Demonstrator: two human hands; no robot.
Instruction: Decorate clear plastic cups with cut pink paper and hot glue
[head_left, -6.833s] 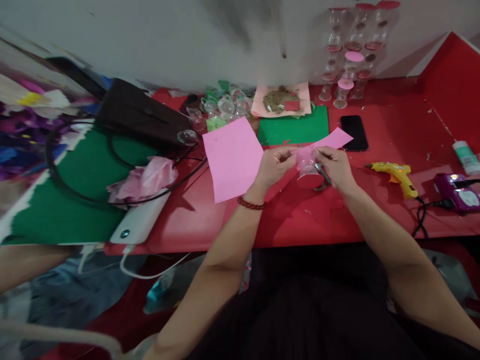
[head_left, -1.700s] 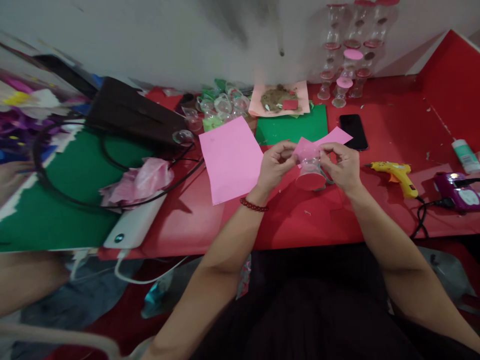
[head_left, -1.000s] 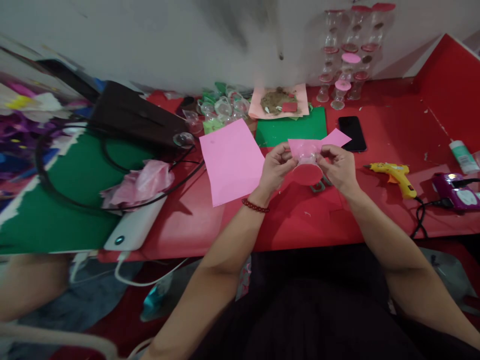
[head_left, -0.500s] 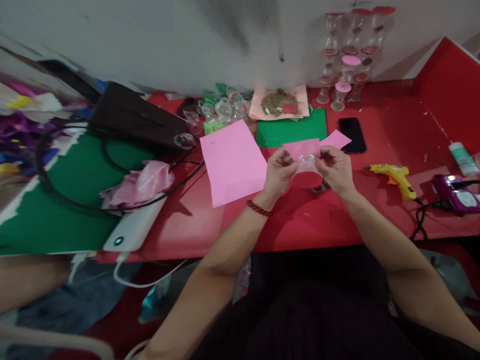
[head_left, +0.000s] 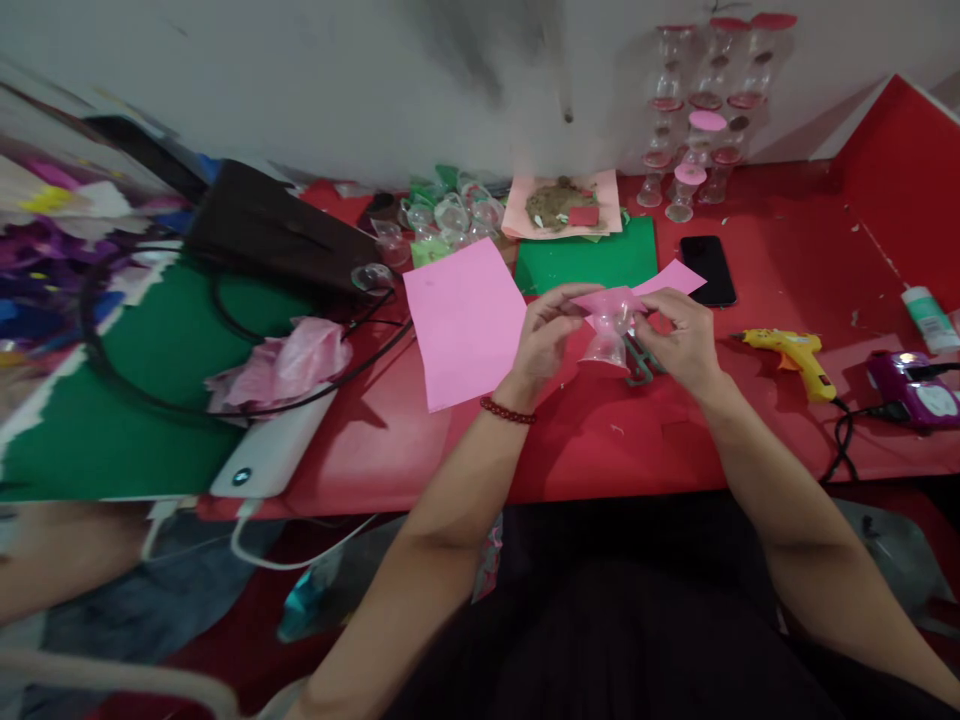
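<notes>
Pinched between left hand (head_left: 546,338) and right hand (head_left: 681,338), a small plastic cup (head_left: 604,345) sits just above the red table (head_left: 600,440), with a pink paper slip (head_left: 609,300) pressed over its top. The cup looks light, thin and easily crushed, so a gentle fingertip hold at its narrow part seems best.

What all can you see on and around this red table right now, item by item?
table: one, red, under everything
pink sheet: one, pink, table centre
phone: one, black, back right of centre
small green sheet: one, green, left of the phone
large green sheet: one, green, far left
glue gun: one, yellow, right side
stacked cups: several, clear and pink, by the wall
power bank: one, white, front left edge
clear cup: one, clear, right of the pink sheet
pink piece: one, pink, across the cup's top
scissors: one, green handles, just right of the clear cup
left hand: one, grip shut on the clear cup
right hand: one, grip shut on the clear cup
</notes>
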